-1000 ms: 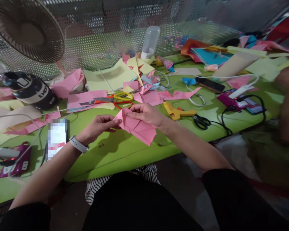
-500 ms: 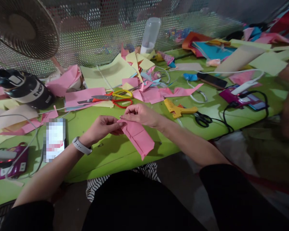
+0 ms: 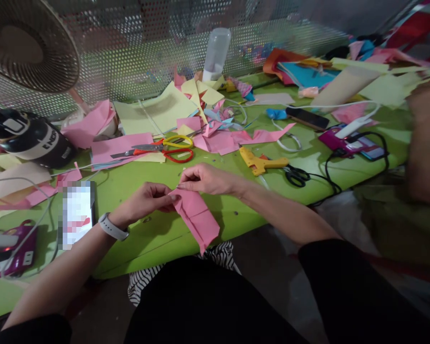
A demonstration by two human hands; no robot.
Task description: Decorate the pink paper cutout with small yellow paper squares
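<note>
A folded piece of pink paper (image 3: 200, 217) hangs between my hands over the front of the green table (image 3: 157, 241), its creases showing. My left hand (image 3: 152, 198) pinches its upper left corner between thumb and fingers. Close beside it, my right hand (image 3: 202, 179) grips the top edge, fingers curled and thumb against the paper. The paper's lower end points down toward my lap. Beyond my hands lie scissors with red and yellow handles (image 3: 179, 148), and to the right a yellow glue gun (image 3: 261, 161) with black-handled scissors (image 3: 296, 176) against it.
Paper scraps (image 3: 154, 112) cover the table's back, near an upright clear bottle (image 3: 217, 52). At left are a fan (image 3: 25, 48), a black flask (image 3: 32, 138) and a lit phone (image 3: 77, 212). Purple power strips (image 3: 344, 141) with cables lie at both sides. Part of another person (image 3: 426, 138) shows at right.
The view has shifted slightly, so the table things sit a little further left. Both hands and the pink paper appear slightly lower and further left, with the same hold.
</note>
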